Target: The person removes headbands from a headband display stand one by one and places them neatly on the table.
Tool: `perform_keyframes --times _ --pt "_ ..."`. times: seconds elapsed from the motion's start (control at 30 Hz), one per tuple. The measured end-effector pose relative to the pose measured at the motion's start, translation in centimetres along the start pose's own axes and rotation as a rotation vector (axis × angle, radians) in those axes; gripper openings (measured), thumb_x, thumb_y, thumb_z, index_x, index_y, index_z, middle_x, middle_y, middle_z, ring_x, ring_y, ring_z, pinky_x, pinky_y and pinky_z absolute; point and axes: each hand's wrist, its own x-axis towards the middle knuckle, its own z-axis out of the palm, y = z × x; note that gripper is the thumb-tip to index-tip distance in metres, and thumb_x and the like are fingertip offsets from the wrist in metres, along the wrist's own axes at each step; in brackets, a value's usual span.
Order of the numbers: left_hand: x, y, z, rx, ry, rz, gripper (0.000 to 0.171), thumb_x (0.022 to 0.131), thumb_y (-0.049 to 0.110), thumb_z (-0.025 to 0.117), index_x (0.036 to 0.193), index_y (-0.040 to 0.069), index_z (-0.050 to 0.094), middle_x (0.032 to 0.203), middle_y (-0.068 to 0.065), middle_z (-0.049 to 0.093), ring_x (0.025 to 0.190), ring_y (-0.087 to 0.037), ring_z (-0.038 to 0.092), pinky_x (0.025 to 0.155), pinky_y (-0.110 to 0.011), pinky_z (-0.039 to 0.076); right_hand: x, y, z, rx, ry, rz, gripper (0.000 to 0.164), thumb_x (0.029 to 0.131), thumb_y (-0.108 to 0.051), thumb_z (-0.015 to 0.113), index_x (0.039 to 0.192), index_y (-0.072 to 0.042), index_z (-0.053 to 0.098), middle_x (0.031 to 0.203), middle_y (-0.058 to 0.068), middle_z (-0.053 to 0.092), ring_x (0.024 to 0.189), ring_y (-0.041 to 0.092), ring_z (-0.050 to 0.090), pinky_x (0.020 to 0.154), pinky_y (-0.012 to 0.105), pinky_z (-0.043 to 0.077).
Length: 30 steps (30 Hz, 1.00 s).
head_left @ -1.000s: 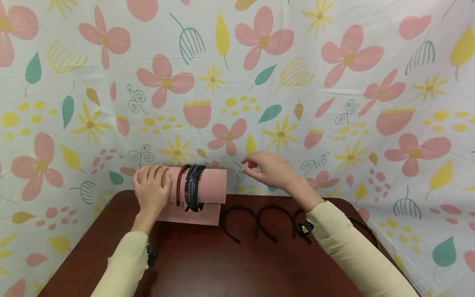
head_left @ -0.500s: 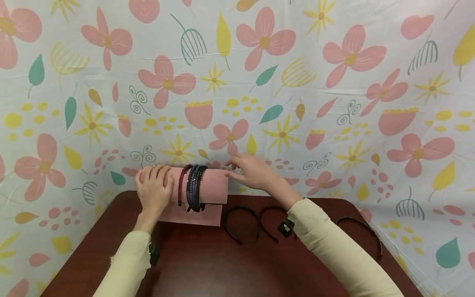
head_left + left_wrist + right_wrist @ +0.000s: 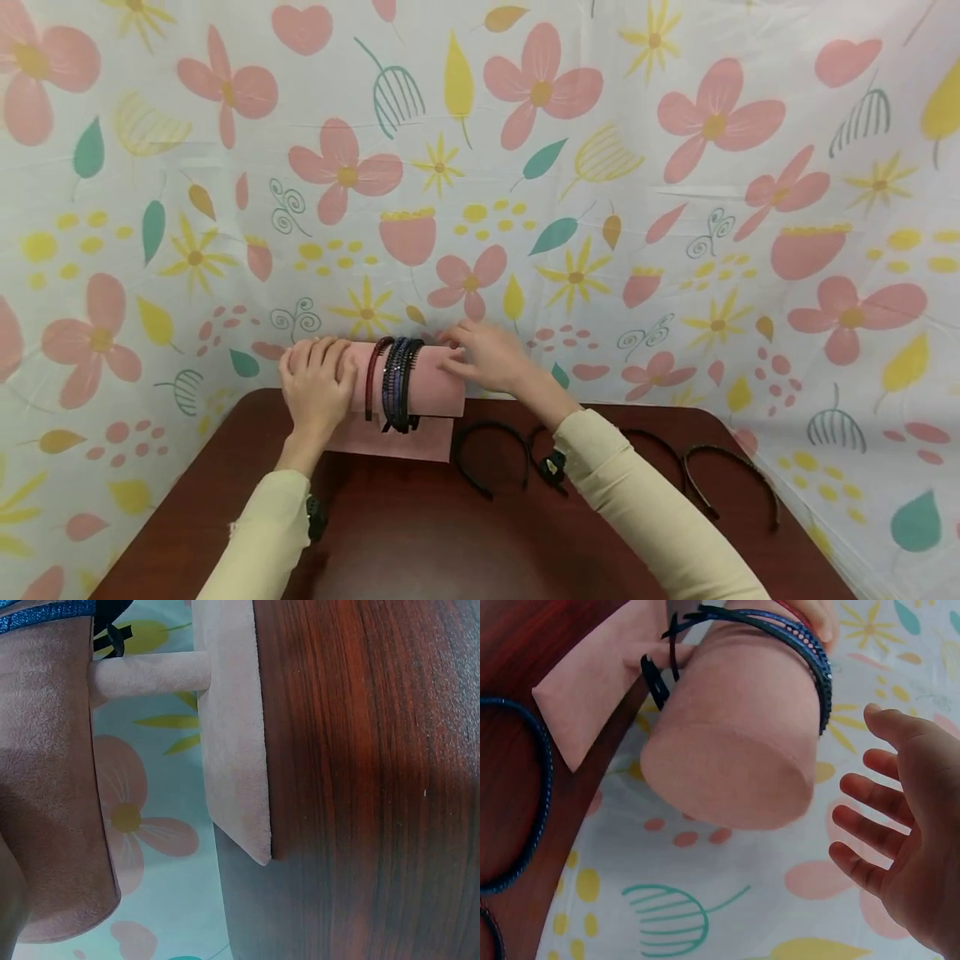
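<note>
A pink padded headband stand (image 3: 441, 392) lies across the back of the table, a roll on a post above a flat base (image 3: 236, 742). My left hand (image 3: 318, 385) grips the roll's left end, fingers over the top. Around the roll's middle sit a dark red headband (image 3: 370, 387) and, just right of it, blue and black headbands (image 3: 396, 383) bunched together. My right hand (image 3: 487, 354) is beside the roll's right end. In the right wrist view that right hand (image 3: 922, 817) is spread and holds nothing, apart from the roll's round end face (image 3: 727, 780).
Several more headbands lie on the dark red wooden table (image 3: 420, 533) to the right: a dark one (image 3: 495, 425) next to the base, others partly under my right forearm, and a brownish one (image 3: 750, 464) near the right edge. Patterned cloth (image 3: 480, 167) hangs behind the table.
My right hand has moved left, from beyond the stand to the roll's right end. My left hand stays on the stand, and the headbands on the roll keep their places.
</note>
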Motion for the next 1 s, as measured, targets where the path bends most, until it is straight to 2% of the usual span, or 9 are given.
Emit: perform_keyframes --times 0.13,0.23,0.43,0.73,1.0 --pt "-0.3 0.1 0.2 0.000 -0.020 -0.005 0.043 0.099 0.041 0.040 0.114 0.014 0.068 0.120 -0.012 0.065 0.122 -0.035 0.051 0.108 -0.066 0.025 0.3 -0.2 1.1 -0.018 0.005 0.016 0.039 0.093 -0.041 0.066 0.123 -0.015 0.066 0.116 0.003 0.065 0.101 0.021 0.064 0.083 0.038 0.053" --pt "-0.3 0.1 0.3 -0.004 -0.022 -0.010 0.042 0.099 0.041 0.040 0.114 0.014 0.068 0.121 -0.012 0.065 0.122 -0.034 0.051 0.108 -0.065 0.025 0.7 -0.3 1.8 -0.045 -0.002 0.032 0.042 0.093 -0.045 0.064 0.126 -0.018 0.064 0.123 0.002 0.063 0.109 0.023 0.061 0.090 0.042 0.051" --pt "-0.1 0.1 0.3 -0.005 -0.020 -0.006 0.042 0.099 0.041 0.041 0.114 0.014 0.068 0.121 -0.012 0.065 0.122 -0.034 0.051 0.108 -0.065 0.025 1.5 -0.4 3.0 -0.083 -0.050 0.112 0.065 0.089 -0.062 0.060 0.140 -0.023 0.053 0.138 0.002 0.054 0.125 0.025 0.053 0.103 0.049 0.044" --pt "0.1 -0.1 0.2 -0.006 -0.022 -0.013 0.043 0.099 0.041 0.040 0.114 0.013 0.069 0.121 -0.012 0.065 0.122 -0.034 0.051 0.109 -0.064 0.024 2.4 -0.6 4.5 -0.080 -0.082 0.174 0.088 0.082 -0.074 0.058 0.150 -0.020 0.041 0.148 0.003 0.047 0.138 0.027 0.044 0.109 0.054 0.037" --pt "0.1 -0.1 0.1 0.003 -0.012 -0.002 0.042 0.099 0.040 0.041 0.114 0.013 0.069 0.120 -0.012 0.065 0.121 -0.035 0.052 0.108 -0.065 0.025 3.1 -1.3 5.6 -0.118 -0.129 0.225 0.101 0.078 -0.082 0.053 0.155 -0.019 0.034 0.156 0.004 0.040 0.144 0.026 0.038 0.112 0.055 0.033"
